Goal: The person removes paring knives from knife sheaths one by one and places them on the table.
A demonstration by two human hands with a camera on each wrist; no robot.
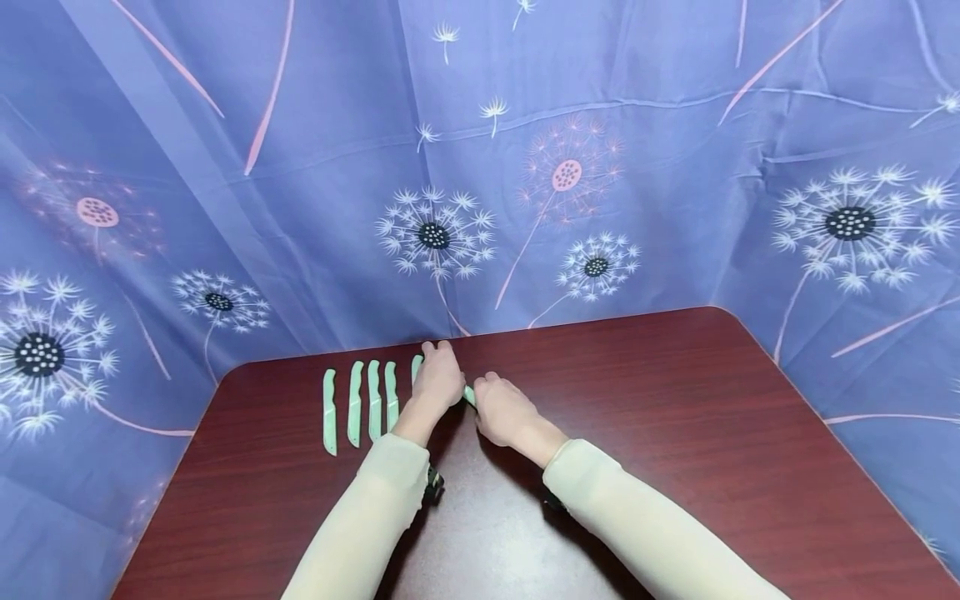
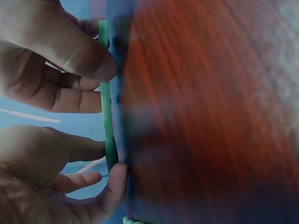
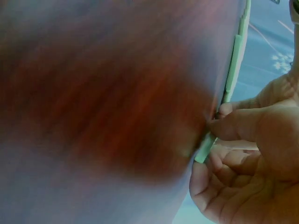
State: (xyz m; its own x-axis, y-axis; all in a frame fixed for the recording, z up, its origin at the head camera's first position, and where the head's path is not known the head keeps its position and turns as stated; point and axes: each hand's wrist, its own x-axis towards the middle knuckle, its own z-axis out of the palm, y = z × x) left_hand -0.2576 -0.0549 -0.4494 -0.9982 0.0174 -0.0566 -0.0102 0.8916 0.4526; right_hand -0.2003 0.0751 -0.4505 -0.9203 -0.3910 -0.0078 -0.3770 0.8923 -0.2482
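Observation:
Both hands are on one pale green knife (image 1: 470, 395) near the far edge of the table. In the left wrist view, my right hand (image 2: 60, 56) grips its light green length with the thumb across it. Below, my left hand (image 2: 56, 172) pinches the darker green end (image 2: 111, 154) between thumb and finger. From the head view, my left hand (image 1: 438, 379) and right hand (image 1: 506, 408) sit close together, hiding most of this knife. The right wrist view shows a pale green end (image 3: 203, 151) sticking out of the right hand (image 3: 252, 154).
Several similar green knives, including one at the far left (image 1: 330, 412), lie in a row left of the hands. Another knife (image 1: 416, 364) is partly covered by the left hand. A blue dandelion-print curtain (image 1: 637, 150) hangs behind the dark red wooden table (image 1: 675, 400).

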